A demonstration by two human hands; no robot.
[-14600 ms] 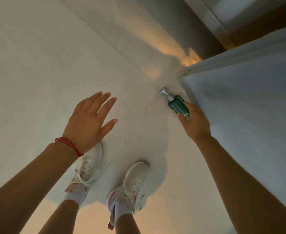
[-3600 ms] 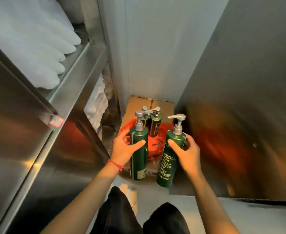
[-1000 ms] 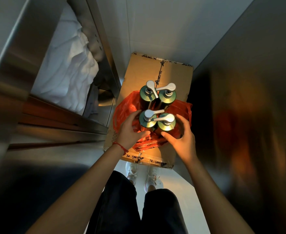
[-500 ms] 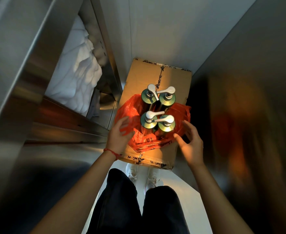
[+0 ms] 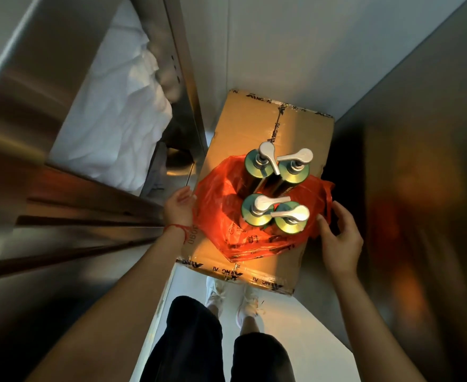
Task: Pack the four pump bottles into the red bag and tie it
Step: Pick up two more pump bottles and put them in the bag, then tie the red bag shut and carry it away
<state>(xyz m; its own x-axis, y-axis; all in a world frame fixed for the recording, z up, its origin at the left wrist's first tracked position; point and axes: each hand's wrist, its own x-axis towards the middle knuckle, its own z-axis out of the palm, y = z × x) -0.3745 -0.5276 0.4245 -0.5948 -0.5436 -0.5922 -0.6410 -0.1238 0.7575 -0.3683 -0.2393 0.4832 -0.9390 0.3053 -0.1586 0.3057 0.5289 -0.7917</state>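
Four green pump bottles with silver pumps stand upright in a tight square inside the open red bag (image 5: 218, 205), seen from above: back left bottle (image 5: 250, 164), back right bottle (image 5: 299, 175), front left bottle (image 5: 247, 216), front right bottle (image 5: 287, 228). The bag lies slumped low around their bases on a taped cardboard box (image 5: 247, 125). My left hand (image 5: 178, 208), with a red string at the wrist, is cupped against the bag's left rim. My right hand (image 5: 338, 235) has its fingers spread at the bag's right side, beside a loose handle. Neither hand touches a bottle.
A steel shelf rack (image 5: 70, 205) stands close on the left, with folded white linen (image 5: 116, 106) on a lower shelf. A white wall (image 5: 282, 45) is behind the box and a steel panel (image 5: 419, 161) close on the right. My feet (image 5: 221, 293) stand at the box's near edge.
Both hands let go of the two front bottles and moved outward to the bag's left and right edges. All four bottles stayed standing in the bag.
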